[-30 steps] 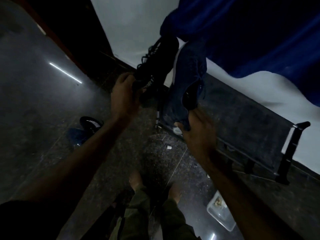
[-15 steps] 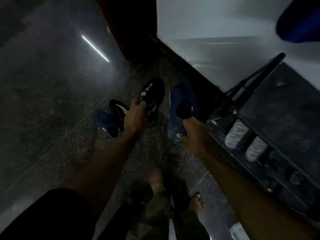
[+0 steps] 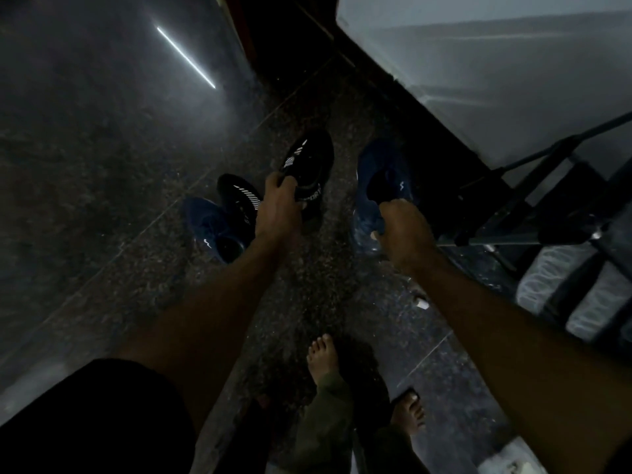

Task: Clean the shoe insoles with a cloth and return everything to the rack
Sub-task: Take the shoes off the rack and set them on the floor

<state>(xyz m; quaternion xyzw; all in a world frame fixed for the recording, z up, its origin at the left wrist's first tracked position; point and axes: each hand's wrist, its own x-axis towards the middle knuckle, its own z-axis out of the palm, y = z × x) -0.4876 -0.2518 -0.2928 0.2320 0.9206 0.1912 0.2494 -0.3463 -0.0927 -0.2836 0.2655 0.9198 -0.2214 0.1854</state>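
Both shoes now lower — black shoe (image 3: pixel 309 165) inside left fingers (image 3: pixel 273 181).

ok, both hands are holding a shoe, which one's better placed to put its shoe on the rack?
Right, probably. The right hand grips the blue shoe just beside the dark rack. The left hand grips the black shoe farther away, next to the two shoes on the floor.

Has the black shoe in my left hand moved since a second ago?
Yes. The black shoe has come down from wall height to just above the floor, close to the black shoe on the floor, gripped by the left hand.
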